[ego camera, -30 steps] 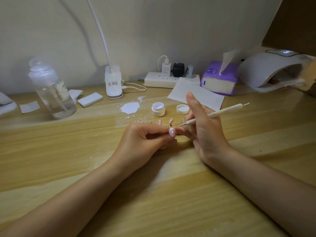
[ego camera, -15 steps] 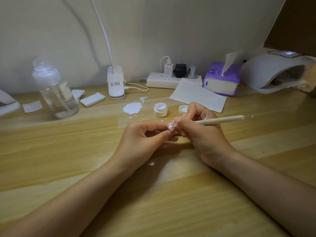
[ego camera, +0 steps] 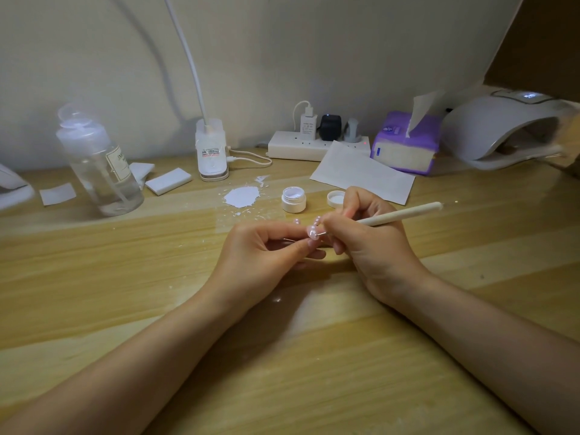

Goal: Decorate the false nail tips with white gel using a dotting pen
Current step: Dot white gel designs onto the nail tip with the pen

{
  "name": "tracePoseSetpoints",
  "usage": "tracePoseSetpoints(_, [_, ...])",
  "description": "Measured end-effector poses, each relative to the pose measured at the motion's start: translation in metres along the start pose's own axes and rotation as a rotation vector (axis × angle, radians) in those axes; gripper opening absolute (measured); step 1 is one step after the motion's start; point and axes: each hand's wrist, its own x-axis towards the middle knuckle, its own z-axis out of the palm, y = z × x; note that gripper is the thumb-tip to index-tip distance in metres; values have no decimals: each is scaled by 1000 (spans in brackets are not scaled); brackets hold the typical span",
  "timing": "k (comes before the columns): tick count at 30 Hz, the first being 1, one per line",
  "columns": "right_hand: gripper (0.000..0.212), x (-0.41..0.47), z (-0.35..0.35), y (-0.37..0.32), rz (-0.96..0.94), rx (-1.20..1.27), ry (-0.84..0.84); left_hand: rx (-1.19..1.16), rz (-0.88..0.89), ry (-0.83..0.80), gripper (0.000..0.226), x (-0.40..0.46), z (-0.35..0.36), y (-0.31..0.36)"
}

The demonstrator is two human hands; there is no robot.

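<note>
Pink and small, the false nail tip [ego camera: 312,231] sits between the fingertips of the left hand [ego camera: 266,255], which pinches it from the 9 o'clock side, much as it did half a second ago. The right hand [ego camera: 373,243] has hardly moved since then; its fingers curl round the dotting pen [ego camera: 398,216] and grip it low, near the metal end. That thin metal end now looks like it touches the nail tip from the 3 o'clock side, though it is too small to be sure. The pen lies nearly flat, its long body running from the nail out toward 2 o'clock. Two more pink nail tips [ego camera: 296,221] stand just past the hands at 12 o'clock. Farther back sit the open gel jar [ego camera: 293,200], its lid [ego camera: 335,198] and a white splat [ego camera: 241,197] on the wooden table [ego camera: 125,277].
</note>
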Motion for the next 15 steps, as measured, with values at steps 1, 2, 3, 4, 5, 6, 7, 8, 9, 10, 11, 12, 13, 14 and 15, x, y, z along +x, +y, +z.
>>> tracePoseSetpoints(1, [42, 0, 0, 0, 0, 1, 1, -4, -3, 1, 12, 0, 0, 0])
tracePoseSetpoints(2, [43, 0, 0, 1, -1, 0, 0, -5, -4, 2, 13, 0, 0, 0])
tracePoseSetpoints(3, [44, 0, 0, 1, -3, -1, -1, -3, -5, 2, 13, 0, 0, 0])
tracePoseSetpoints(4, [44, 0, -1, 1, -5, -4, -4, 0, -6, 3, 13, 0, 0, 0])
tracePoseSetpoints(5, [44, 0, -1, 2, -7, -8, -9, 1, -5, 3, 13, 0, 0, 0])
tracePoseSetpoints(6, [43, 0, -1, 1, -9, -11, -13, 3, -4, 3, 13, 0, 0, 0])
tracePoseSetpoints(7, [43, 0, 0, 1, -10, -11, -16, 4, -3, 2, 13, 0, 0, 0])
tracePoseSetpoints(8, [42, 0, 0, 1, -11, -9, -14, 7, -2, 0, 13, 0, 0, 1])
tracePoseSetpoints(9, [43, 0, 0, 2, -10, -5, -8, 8, 0, -2, 13, 0, 0, 0])
tracePoseSetpoints(10, [43, 0, 0, 2, -9, -3, -2, 7, 0, -1, 14, 0, 0, 0])
tracePoseSetpoints(11, [43, 0, 0, 2, -7, -3, 2, 5, -1, 1, 14, 0, 0, 0])
tracePoseSetpoints(12, [43, 0, 0, 2, -7, -5, 3, 3, -3, 2, 13, 0, 0, 0])
tracePoseSetpoints(13, [42, 0, 0, 2, -8, -10, 2, 6, -2, 1, 13, 0, 0, 0])
tracePoseSetpoints(14, [42, 1, 0, 2, -9, -13, -1, 12, 0, -1, 13, 0, 0, 0])
tracePoseSetpoints(15, [42, 0, 0, 2, -10, -15, -5, 17, 2, -3, 14, 0, 0, 0])
